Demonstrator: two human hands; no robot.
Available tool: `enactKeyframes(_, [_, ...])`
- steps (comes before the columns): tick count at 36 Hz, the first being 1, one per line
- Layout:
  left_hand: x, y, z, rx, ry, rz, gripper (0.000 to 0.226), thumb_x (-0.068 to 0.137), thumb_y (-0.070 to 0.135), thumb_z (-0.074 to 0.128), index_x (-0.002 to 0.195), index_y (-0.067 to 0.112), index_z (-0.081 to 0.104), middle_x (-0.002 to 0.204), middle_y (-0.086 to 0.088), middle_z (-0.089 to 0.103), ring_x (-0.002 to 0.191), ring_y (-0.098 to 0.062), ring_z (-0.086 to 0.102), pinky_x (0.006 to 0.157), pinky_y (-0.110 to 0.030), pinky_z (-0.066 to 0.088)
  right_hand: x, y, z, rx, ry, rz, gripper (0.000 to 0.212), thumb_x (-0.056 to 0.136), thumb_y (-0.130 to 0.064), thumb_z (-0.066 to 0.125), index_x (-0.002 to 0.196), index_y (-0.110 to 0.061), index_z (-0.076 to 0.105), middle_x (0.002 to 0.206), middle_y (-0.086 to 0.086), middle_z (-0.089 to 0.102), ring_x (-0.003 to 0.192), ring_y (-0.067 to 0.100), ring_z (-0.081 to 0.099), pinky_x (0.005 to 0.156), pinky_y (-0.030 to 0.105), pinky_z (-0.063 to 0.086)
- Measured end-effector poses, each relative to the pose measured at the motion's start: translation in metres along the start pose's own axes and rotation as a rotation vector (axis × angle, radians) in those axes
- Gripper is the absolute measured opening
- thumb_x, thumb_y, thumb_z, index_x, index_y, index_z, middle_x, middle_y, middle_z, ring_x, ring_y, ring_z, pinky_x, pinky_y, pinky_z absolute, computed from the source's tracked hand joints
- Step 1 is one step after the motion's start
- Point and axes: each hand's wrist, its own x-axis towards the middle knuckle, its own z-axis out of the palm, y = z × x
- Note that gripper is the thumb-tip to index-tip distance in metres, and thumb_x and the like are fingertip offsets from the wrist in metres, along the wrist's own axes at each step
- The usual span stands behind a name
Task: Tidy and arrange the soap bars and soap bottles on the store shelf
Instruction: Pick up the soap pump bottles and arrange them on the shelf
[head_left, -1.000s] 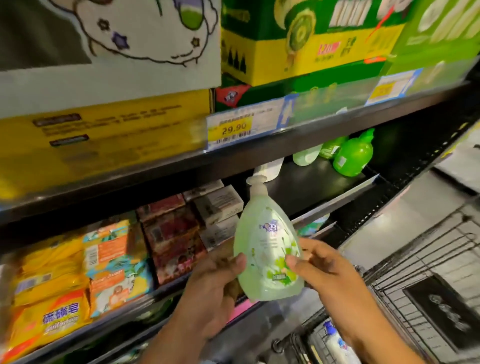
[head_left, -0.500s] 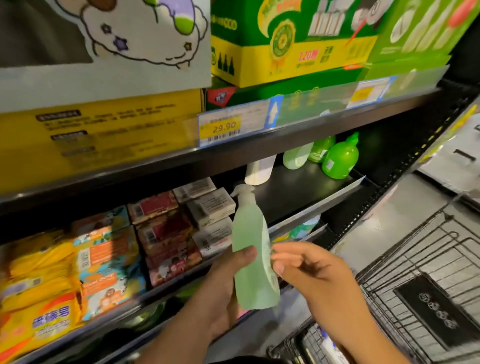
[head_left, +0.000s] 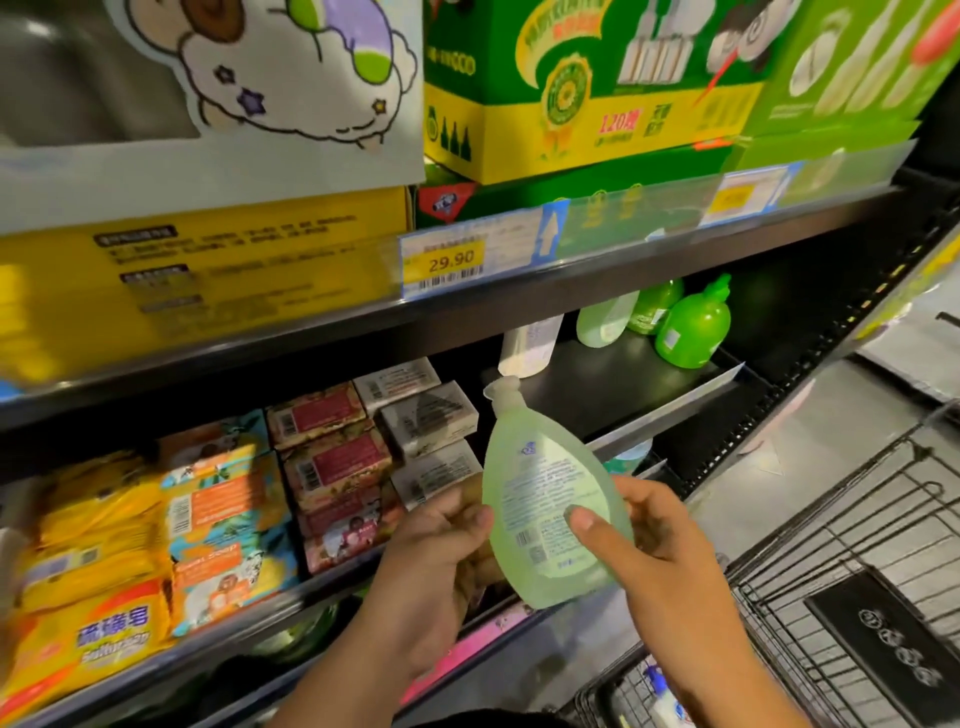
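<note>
Two bare hands hold a pale green pump soap bottle (head_left: 545, 499) in the air in front of a dark store shelf (head_left: 623, 395), pump end up and its printed back label facing the viewer. The left hand (head_left: 441, 551) grips its left edge with curled fingers, and the right hand (head_left: 654, 545) pinches its right side, thumb on the label. Boxed soap bars (head_left: 332, 467) are stacked on the shelf to the left, green bottles (head_left: 693, 332) stand at the back right, and a wire cart (head_left: 857, 571) sits lower right.

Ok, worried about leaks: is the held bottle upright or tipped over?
Nearly upright: the bottle leans slightly left, pump on top, base down, gripped by left hand and right hand.
</note>
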Motion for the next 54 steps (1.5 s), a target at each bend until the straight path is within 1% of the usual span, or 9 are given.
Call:
enactKeyframes(7, [-0.011, -0.003, 0.025, -0.225, -0.086, -0.189, 0.071, 0.070, 0.056, 0.078, 0.120, 0.006, 0.070, 0.124, -0.021, 0.067, 0.116, -0.035, 0.065, 0.103, -0.050, 0.045, -0.016, 0.002, 0.013, -0.281, -0.035, -0.350, 0.019, 0.087, -0.042, 0.068, 0.106, -0.042, 0.072, 0.098, -0.010, 0.069, 0.090, 0.014, 0.064, 0.074, 0.019, 0.049])
enactKeyframes(15, [-0.009, -0.009, 0.006, -0.279, -0.128, -0.178, 0.088, 0.036, 0.029, 0.098, 0.115, 0.001, 0.072, 0.116, -0.024, 0.069, 0.098, -0.036, 0.071, 0.099, -0.053, 0.049, -0.010, 0.008, 0.005, -0.085, -0.118, -0.110, 0.018, 0.085, -0.009, 0.074, 0.092, -0.025, 0.078, 0.091, 0.004, 0.073, 0.087, 0.017, 0.067, 0.089, 0.045, 0.056])
enactKeyframes(20, [-0.012, -0.007, 0.003, -0.255, -0.095, -0.092, 0.062, 0.063, 0.022, 0.089, 0.118, 0.002, 0.070, 0.120, -0.023, 0.068, 0.104, -0.038, 0.069, 0.098, -0.056, 0.049, -0.003, 0.015, -0.005, 0.023, -0.128, 0.171, 0.045, 0.069, -0.041, 0.083, 0.101, -0.012, 0.072, 0.102, 0.015, 0.072, 0.086, 0.022, 0.065, 0.083, 0.042, 0.050])
enactKeyframes(24, [-0.011, -0.011, 0.000, -0.268, -0.039, -0.051, 0.019, 0.075, 0.009, 0.064, 0.084, 0.004, 0.080, 0.089, -0.016, 0.076, 0.072, -0.023, 0.074, 0.060, -0.033, 0.062, -0.003, 0.015, -0.010, 0.087, -0.130, 0.230, 0.044, 0.071, -0.028, 0.075, 0.107, -0.003, 0.068, 0.104, 0.018, 0.074, 0.088, 0.029, 0.067, 0.083, 0.046, 0.054])
enactKeyframes(30, [-0.008, -0.014, -0.002, -0.249, 0.059, -0.031, 0.043, 0.077, 0.013, 0.065, 0.118, 0.000, 0.069, 0.090, -0.016, 0.071, 0.055, -0.020, 0.066, 0.041, -0.028, 0.052, -0.009, 0.010, -0.002, 0.285, 0.013, 0.109, 0.040, 0.068, -0.010, 0.077, 0.107, -0.005, 0.069, 0.093, 0.015, 0.075, 0.088, 0.027, 0.071, 0.078, 0.035, 0.059])
enactKeyframes(37, [-0.011, -0.006, 0.011, -0.170, -0.077, -0.066, 0.042, 0.093, 0.032, 0.051, 0.126, 0.010, 0.064, 0.108, -0.013, 0.073, 0.081, -0.021, 0.072, 0.060, -0.031, 0.055, -0.021, 0.003, 0.015, 0.090, -0.022, -0.120, 0.041, 0.074, 0.004, 0.079, 0.101, -0.027, 0.076, 0.100, 0.004, 0.074, 0.096, 0.021, 0.071, 0.084, 0.038, 0.058])
enactKeyframes(41, [-0.016, -0.004, 0.012, -0.211, -0.121, -0.130, 0.073, 0.066, 0.063, 0.073, 0.114, 0.008, 0.072, 0.109, -0.017, 0.073, 0.094, -0.026, 0.073, 0.077, -0.040, 0.058, -0.027, 0.004, 0.019, 0.002, -0.165, -0.169, 0.033, 0.080, 0.001, 0.077, 0.091, -0.029, 0.080, 0.091, 0.006, 0.075, 0.090, 0.012, 0.069, 0.082, 0.025, 0.054])
enactKeyframes(45, [-0.017, -0.012, 0.001, -0.343, -0.184, -0.186, 0.088, 0.033, 0.037, 0.102, 0.110, 0.004, 0.075, 0.120, -0.025, 0.067, 0.102, -0.035, 0.070, 0.096, -0.051, 0.051, -0.023, -0.003, 0.010, 0.097, -0.245, -0.129, 0.017, 0.079, -0.016, 0.083, 0.096, -0.020, 0.080, 0.102, 0.007, 0.077, 0.101, 0.025, 0.071, 0.091, 0.035, 0.057])
enactKeyframes(54, [-0.008, -0.011, -0.011, -0.210, -0.178, -0.060, 0.079, 0.036, 0.027, 0.102, 0.105, -0.001, 0.075, 0.108, -0.023, 0.072, 0.089, -0.030, 0.074, 0.073, -0.038, 0.062, 0.001, 0.001, -0.016, 0.061, -0.211, 0.039, 0.030, 0.078, -0.013, 0.072, 0.107, -0.008, 0.072, 0.103, 0.006, 0.076, 0.098, 0.024, 0.070, 0.080, 0.023, 0.056])
